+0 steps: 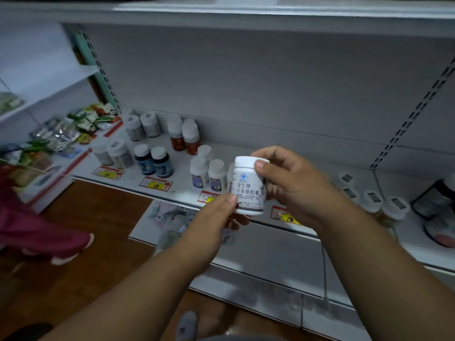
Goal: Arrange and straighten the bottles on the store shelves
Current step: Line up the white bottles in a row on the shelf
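Observation:
I hold a white pill bottle with blue print upright in front of the shelf. My left hand pinches its lower edge from below. My right hand grips its cap and right side, thumb on the front. Behind it stand matching white bottles. Further left are two dark blue bottles, two red-brown bottles and several grey-white bottles.
Small lidded jars and a dark container stand at the shelf's right. Snack packets fill the left unit. A person in dark red trousers stands on the wooden floor at left. Yellow price tags line the shelf edge.

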A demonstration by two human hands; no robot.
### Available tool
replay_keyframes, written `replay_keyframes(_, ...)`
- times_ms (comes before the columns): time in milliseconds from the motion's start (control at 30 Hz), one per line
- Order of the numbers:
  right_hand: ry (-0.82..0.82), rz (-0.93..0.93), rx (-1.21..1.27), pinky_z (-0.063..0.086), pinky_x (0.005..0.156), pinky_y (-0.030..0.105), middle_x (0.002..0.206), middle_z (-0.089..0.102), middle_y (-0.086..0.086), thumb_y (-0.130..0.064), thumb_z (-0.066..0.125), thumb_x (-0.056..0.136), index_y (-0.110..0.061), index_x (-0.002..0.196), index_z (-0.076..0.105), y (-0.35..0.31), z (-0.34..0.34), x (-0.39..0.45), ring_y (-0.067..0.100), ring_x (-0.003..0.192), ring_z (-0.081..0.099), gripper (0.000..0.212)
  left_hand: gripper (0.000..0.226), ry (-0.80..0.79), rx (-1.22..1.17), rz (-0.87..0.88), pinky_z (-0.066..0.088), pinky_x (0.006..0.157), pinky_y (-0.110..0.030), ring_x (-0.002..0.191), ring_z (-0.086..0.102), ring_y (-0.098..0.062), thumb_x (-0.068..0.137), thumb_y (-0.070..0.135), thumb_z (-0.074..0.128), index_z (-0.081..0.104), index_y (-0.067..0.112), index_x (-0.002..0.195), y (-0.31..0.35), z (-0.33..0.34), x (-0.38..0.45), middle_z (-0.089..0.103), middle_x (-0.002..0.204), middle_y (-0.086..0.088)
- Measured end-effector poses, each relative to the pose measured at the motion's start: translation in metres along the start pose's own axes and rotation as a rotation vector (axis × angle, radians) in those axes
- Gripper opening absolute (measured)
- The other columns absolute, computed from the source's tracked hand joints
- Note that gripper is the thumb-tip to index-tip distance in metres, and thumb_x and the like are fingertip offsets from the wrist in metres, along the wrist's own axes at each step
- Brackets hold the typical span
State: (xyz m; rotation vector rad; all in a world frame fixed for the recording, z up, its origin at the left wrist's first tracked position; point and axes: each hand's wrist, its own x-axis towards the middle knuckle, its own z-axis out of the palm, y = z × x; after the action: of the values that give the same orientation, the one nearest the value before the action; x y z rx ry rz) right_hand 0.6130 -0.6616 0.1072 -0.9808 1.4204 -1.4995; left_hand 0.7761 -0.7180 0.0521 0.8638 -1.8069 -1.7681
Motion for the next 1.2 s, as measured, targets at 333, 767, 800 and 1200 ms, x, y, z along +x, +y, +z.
replay_keyframes(333,0.129,-0.128,-0.098,0.056,0.065,0.033,0.093,0.070,0.013,-0.016,0.059,0.093,-0.013,0.104,0.068,-0.004,0.076,0.074,0.025,0.080,0.066,0.015,0.056,0.016,0.301,0.219,0.043,0.079,-0.017,0.095,0.056,0.007,0.079,0.066,0.037,0.054,0.033,0.120,0.007,-0.116,0.042,0.063,0.102,0.020)
replay_keyframes(767,0.910,-0.079,-0.220,0.046,0.059,0.016,0.085,0.067,0.002,-0.010,0.056,0.094,-0.009,0.109,0.067,-0.009,0.009,-0.073,0.003,0.067,0.059,0.019,0.053,-0.650,0.197,0.348,0.054,0.085,-0.036,0.100,0.063,-0.022,0.078,0.065,0.046,0.053,0.028,0.115,0.010,0.016,0.093,0.065,0.110,-0.003)
replay_keyframes(800,0.966,-0.063,-0.240,0.046,0.059,0.016,0.085,0.067,0.001,-0.011,0.057,0.094,-0.010,0.110,0.067,-0.008,-0.001,-0.101,0.003,0.067,0.058,0.019,0.055,-0.711,0.208,0.382,0.052,0.088,-0.036,0.100,0.063,-0.019,0.078,0.064,0.045,0.053,0.027,0.118,0.010,0.044,0.081,0.065,0.111,-0.001)
replay_keyframes(1200,1.379,0.039,-0.470,0.056,0.072,0.030,0.102,0.069,0.004,-0.020,0.064,0.090,-0.018,0.110,0.067,-0.016,-0.150,-0.418,0.022,0.091,0.065,0.021,0.065,-1.156,0.173,0.440,0.053,0.088,-0.035,0.099,0.061,-0.005,0.075,0.069,0.046,0.052,0.027,0.125,0.017,0.371,-0.094,0.062,0.113,0.012)
